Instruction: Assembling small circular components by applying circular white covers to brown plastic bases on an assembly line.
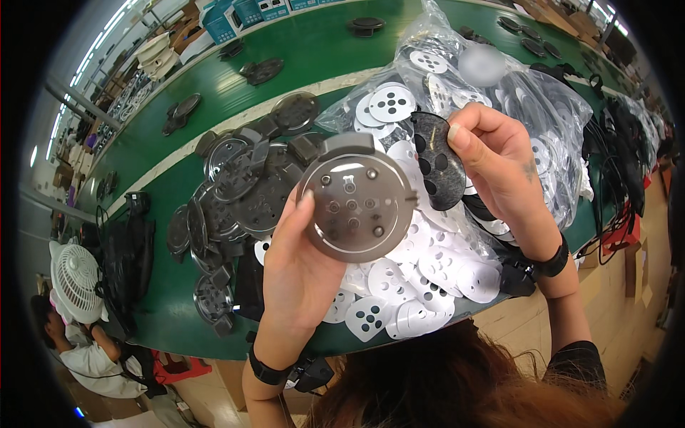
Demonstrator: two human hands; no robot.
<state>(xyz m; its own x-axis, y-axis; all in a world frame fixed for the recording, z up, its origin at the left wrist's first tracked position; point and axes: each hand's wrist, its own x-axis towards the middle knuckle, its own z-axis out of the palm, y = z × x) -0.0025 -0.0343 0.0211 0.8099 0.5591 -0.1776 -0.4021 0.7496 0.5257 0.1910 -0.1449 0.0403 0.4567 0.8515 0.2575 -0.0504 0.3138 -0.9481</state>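
Observation:
My left hand (300,282) is closed round the lower left edge of a round, translucent grey plastic cover (360,227). The cover has a raised tab at the top and small pegs and ring marks on its flat side. Up and to the right, my right hand (503,167) pinches a thin dark disc (446,175) with round holes by its upper edge. The disc is tilted and close to the cover, apart from it. Below both hands spreads a loose pile of white discs (389,278) with holes or dark dots. Left of my left hand lies a heap of similar grey covers (267,196).
A clear plastic bag (571,107) full of white discs lies at the right. More dark covers (366,26) sit along the green conveyor belt (314,60). Blue boxes (220,25) stand at the far side. A white fan (75,282) and another person (100,364) are at the left.

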